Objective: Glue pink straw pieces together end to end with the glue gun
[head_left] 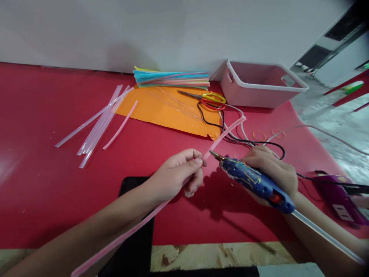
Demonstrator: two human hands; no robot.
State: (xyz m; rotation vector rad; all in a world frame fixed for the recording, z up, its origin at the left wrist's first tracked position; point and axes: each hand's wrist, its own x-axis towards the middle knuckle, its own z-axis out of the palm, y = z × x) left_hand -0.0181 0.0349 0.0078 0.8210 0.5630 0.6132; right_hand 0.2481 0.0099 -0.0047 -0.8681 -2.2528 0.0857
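Note:
Pinched in the fingers of my left hand (181, 173) is a long pink pipe cleaner (127, 236); one end rises past my fingertips, the other trails down toward the lower left. My right hand (272, 167) grips a blue glue gun (253, 181) smeared with dried glue. Its metal nozzle points left, at or very near the pipe cleaner just beyond my left fingers; I cannot tell whether they touch. A clear glue stick (327, 235) sticks out of the gun's back end. A short pink pipe cleaner (121, 125) lies apart on the red table (43, 173).
Glue sticks (99, 123) lie at the left. An orange envelope (173, 119) carries scissors (211, 99) and thin clear strands; colored pipe cleaners (171, 79) are stacked behind. A white bin (259, 92), cords (242, 140), rubber bands (259, 135) and a purple power strip (337, 196) are rightward. A black tablet-like object (138, 238) lies below.

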